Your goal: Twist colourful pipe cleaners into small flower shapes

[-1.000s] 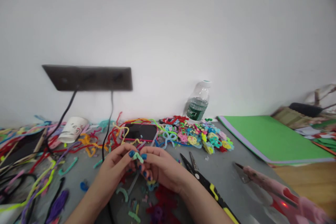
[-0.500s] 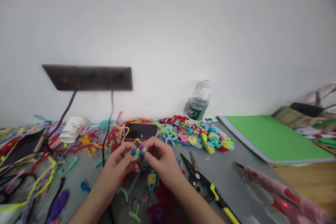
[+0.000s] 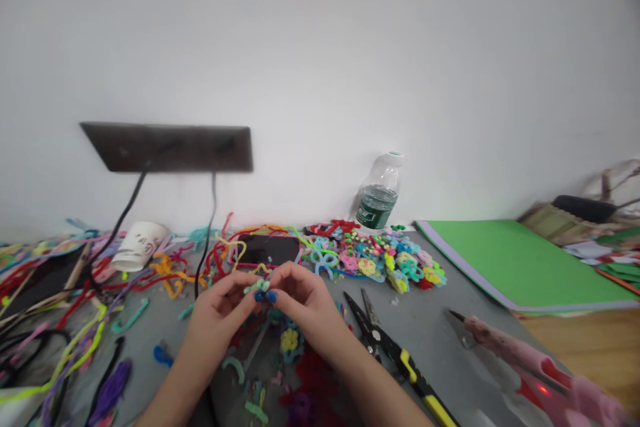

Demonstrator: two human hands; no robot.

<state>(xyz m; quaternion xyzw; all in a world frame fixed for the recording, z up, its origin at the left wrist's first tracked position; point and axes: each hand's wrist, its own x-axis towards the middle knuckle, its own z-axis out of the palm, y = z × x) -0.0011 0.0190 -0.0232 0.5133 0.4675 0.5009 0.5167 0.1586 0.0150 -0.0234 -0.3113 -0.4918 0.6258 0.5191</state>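
Between my two hands is a small pale-green piece of fuzzy pipe cleaner (image 3: 257, 285), bent into little loops. My left hand (image 3: 220, 310) pinches it from the left with thumb and fingers. From the other side my right hand (image 3: 305, 300) grips it, the two blue-nailed thumbs nearly touching. Fingers hide part of the piece. Below the hands lies a yellow and teal pipe-cleaner flower (image 3: 289, 341) on the grey table. Short green pipe-cleaner scraps (image 3: 257, 411) lie closer to me.
Long-nosed pliers (image 3: 395, 353) and a pink glue gun (image 3: 540, 363) with a red light lie at right. A water bottle (image 3: 379, 197) stands behind a pile of pipe-cleaner flowers (image 3: 370, 260). A phone (image 3: 267, 249), paper cup (image 3: 139, 247), cables and green sheets (image 3: 505, 263) lie around.
Both thumbs have come closer together and rolled slightly downward. The pale-green piece has turned, and its loops now show above the thumbs. Everything else stays in place.
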